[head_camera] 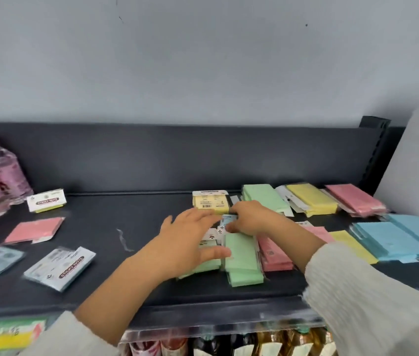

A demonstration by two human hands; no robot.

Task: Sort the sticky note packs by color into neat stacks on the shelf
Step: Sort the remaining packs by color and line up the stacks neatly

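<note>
Nearest us on the shelf (139,278) lies the green stack (241,263), slightly fanned. Our left hand (190,242) rests flat on its left side, fingers spread and holding nothing. Our right hand (249,219), just behind the stack, pinches a pale-blue pack (225,223) by its card header. We judge these packs light, thin and slick in their wrap, so they slide; they are best squeezed at the long edges. Left of the green stack lie loose blue packs (59,268), and behind it sits a yellow pack (211,204).
</note>
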